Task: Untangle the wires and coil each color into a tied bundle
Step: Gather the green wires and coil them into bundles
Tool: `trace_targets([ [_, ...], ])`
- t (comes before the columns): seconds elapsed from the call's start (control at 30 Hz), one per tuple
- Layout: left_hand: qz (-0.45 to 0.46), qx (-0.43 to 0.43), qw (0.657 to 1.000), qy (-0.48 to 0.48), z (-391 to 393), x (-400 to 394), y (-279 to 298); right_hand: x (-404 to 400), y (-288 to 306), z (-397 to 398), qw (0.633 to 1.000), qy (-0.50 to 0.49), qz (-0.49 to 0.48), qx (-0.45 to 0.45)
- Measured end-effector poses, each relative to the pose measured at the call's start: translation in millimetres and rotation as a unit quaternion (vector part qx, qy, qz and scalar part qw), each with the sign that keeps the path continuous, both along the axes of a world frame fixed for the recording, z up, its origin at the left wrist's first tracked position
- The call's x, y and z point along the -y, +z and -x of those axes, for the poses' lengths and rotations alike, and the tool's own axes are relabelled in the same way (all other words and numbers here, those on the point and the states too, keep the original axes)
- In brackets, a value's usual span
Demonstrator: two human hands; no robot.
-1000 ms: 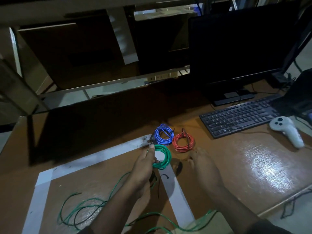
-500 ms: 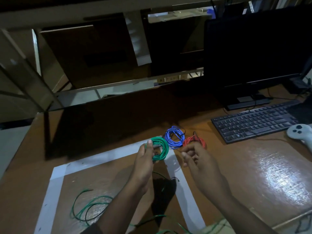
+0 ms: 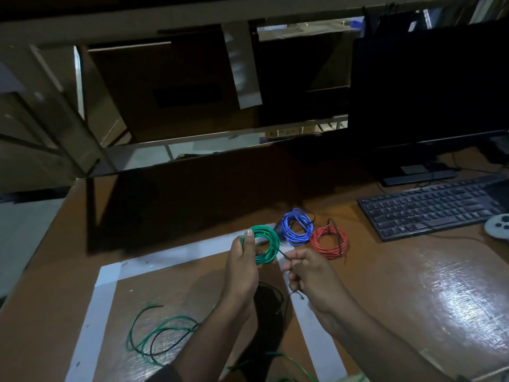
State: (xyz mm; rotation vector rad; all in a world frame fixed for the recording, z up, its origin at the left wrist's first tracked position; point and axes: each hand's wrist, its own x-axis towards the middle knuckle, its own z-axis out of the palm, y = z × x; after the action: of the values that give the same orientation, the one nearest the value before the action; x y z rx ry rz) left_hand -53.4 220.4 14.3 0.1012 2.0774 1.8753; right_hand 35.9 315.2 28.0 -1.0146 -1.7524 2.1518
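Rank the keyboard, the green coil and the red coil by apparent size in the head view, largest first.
1. keyboard
2. green coil and red coil: they look alike, and the green one is held nearer the camera, so no ranking.

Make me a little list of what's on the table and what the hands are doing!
left hand: holds the green coil
right hand: pinches a thin black tie running to the green coil
blue coil: on the desk, tied
red coil: beside the blue coil, tied
loose green wire: uncoiled, near the person
keyboard: far right
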Motion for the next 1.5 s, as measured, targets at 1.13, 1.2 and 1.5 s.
trace_targets([
  [1.13, -0.053, -0.076, 0.995, 0.040, 2, 3, 11, 28, 31, 7, 0.971, -0.018, 0.238, -0.019],
  [1.2, -0.060, -0.076, 0.995, 0.029, -1, 3, 11, 27, 31, 11, 0.970, -0.027, 0.242, -0.028],
  [1.5, -0.137, -0.027, 0.989, 0.049, -22, -1, 30, 33, 36, 21, 0.951, -0.147, 0.243, -0.118],
])
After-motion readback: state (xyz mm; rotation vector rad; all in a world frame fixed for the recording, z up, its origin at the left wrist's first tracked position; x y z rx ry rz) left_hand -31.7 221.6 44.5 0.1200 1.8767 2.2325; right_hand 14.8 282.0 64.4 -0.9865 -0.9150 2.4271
